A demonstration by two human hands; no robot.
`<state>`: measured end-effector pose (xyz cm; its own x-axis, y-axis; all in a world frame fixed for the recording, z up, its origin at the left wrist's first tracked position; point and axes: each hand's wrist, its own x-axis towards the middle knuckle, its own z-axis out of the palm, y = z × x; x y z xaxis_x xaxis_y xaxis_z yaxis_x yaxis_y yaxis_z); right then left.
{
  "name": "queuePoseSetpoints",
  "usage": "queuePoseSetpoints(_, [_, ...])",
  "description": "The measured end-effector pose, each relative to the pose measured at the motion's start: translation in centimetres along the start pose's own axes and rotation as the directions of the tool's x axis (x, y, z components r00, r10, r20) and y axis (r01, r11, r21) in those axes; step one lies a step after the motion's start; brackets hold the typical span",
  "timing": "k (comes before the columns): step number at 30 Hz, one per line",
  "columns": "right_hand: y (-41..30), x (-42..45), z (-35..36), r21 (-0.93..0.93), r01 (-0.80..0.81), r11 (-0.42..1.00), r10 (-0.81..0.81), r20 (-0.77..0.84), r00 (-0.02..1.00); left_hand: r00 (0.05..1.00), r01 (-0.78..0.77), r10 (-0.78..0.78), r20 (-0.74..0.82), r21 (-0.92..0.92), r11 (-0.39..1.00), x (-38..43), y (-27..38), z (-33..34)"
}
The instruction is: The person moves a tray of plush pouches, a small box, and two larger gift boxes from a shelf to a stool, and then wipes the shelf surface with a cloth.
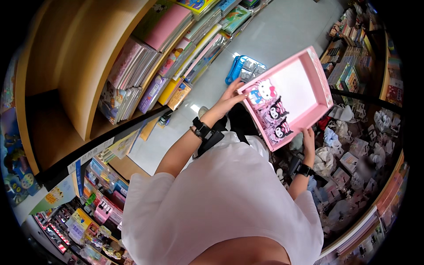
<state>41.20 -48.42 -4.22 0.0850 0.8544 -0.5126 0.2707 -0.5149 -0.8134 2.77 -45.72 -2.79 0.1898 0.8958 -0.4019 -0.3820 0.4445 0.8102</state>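
Observation:
My left hand [231,94] grips the near left corner of a shallow pink box [316,71], with the thumb over its rim. At the box's right end my right hand [308,145] holds the lower edge. The box is tilted, and its white inside faces me. Along its left side lie a Hello Kitty figure item [264,91] and two black-and-pink cartoon character items [279,110], which look packed in clear wrap. The rest of the box's inner floor is bare. Fingers beneath the box are hidden.
On my left, a wooden shelf [109,56] carries stacked books [132,66]. A blue case [245,68] lies on the grey floor [265,33] beyond the box. To my right, a display bin holds hair scrunchies [331,136] and carded accessories [349,161]. More stocked shelves [351,73] stand behind it.

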Motion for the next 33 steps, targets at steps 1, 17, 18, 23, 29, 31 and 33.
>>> queuePoseSetpoints(1, [0.9, -0.3, -1.2, 0.011, 0.009, 1.000, -0.009, -0.011, 1.000, 1.000, -0.014, 0.013, 0.013, 0.097, 0.995, 0.5, -0.3, 0.4])
queuePoseSetpoints(17, [-6.2, 2.3, 0.3, -0.145, 0.101, 0.984, -0.084, 0.120, 0.989, 0.994, 0.108, -0.108, 0.010, -0.204, 0.973, -0.6, 1.8, -0.1])
queuePoseSetpoints(18, [-6.7, 3.0, 1.0, -0.113, 0.159, 0.981, -0.142, 0.146, 0.979, 0.997, 0.053, -0.070, -0.044, -0.321, 0.945, -0.9, 2.0, -0.3])
queuePoseSetpoints(23, [-10.9, 3.8, 3.8, -0.100, 0.281, 0.955, -0.256, 0.207, 0.944, 0.993, 0.107, -0.115, -0.029, -0.211, 0.972, -2.2, 1.7, -3.7])
queuePoseSetpoints(29, [-10.8, 5.7, 4.5, -0.259, 0.358, 0.897, -0.284, 0.282, 0.916, 0.984, 0.140, -0.153, -0.096, -0.131, 0.982, -5.3, 2.2, -3.9])
queuePoseSetpoints(31, [-10.7, 6.0, 4.9, -0.241, 0.370, 0.897, -0.295, 0.296, 0.909, 0.987, 0.107, -0.123, -0.104, -0.150, 0.983, -6.2, 2.0, -4.2])
queuePoseSetpoints(33, [-12.0, 5.2, 5.6, -0.160, 0.369, 0.916, -0.311, 0.302, 0.901, 0.987, 0.066, -0.092, -0.128, -0.199, 0.978, -7.2, 1.8, -4.3])
